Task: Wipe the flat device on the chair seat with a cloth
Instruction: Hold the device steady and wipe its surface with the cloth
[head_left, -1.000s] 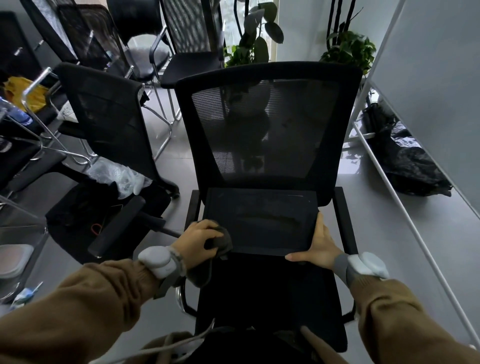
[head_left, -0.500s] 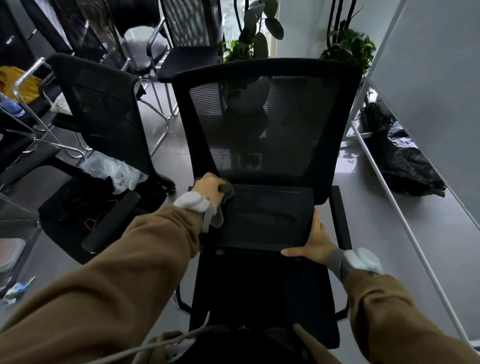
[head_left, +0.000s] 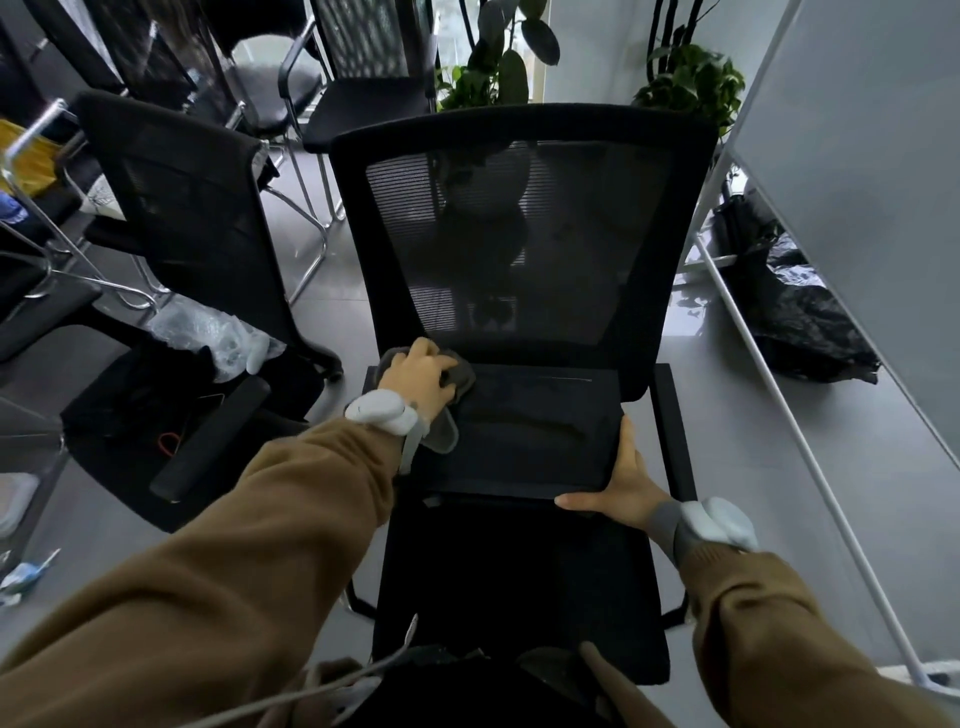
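Note:
A flat black device (head_left: 530, 431) lies across the seat of a black mesh-backed chair (head_left: 519, 571), close to the backrest. My left hand (head_left: 421, 376) presses a dark grey cloth (head_left: 447, 415) onto the device's far left corner; part of the cloth hangs out below my wrist. My right hand (head_left: 623, 483) grips the device's near right corner, thumb along the front edge and fingers up the right side. Both wrists carry white bands over brown sleeves.
Other black chairs (head_left: 197, 218) crowd the left, with a clear plastic bag (head_left: 208, 332) and a black armrest (head_left: 208, 436) beside them. Potted plants (head_left: 685, 83) stand behind. A white partition (head_left: 857, 182) and a black bag (head_left: 800, 312) line the right.
My left hand carried the cloth from the device's near left corner up to its far left corner. My right hand stayed on the near right corner.

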